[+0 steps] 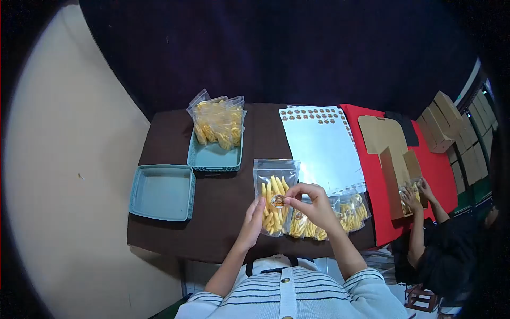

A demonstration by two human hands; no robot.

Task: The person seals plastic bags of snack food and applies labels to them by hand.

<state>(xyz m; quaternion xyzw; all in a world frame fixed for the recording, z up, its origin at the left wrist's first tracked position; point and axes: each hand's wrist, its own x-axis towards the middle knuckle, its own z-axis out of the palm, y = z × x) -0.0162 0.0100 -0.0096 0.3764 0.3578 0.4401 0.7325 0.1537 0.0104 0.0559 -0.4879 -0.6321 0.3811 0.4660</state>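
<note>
My left hand (252, 223) grips the left side of a clear zip bag (272, 220) filled with yellow stick-shaped snacks, holding it upright over the table's front part. On the bag's front, my right hand (314, 206) pinches the edge of a round brown sticker (278, 201) between thumb and forefinger. The sticker lies right at the bag's surface. Just beyond and below my right hand, several filled bags (350, 215) lie in a row near the table's front edge, partly hidden by my wrist.
White sticker sheets (319, 149) lie behind the bags. To the left stand a blue-grey basket (212, 159) heaped with filled bags and another bare basket (162, 192). At right, a co-worker's hands (411, 196) reach into a cardboard box (393, 183) on red cloth (366, 151).
</note>
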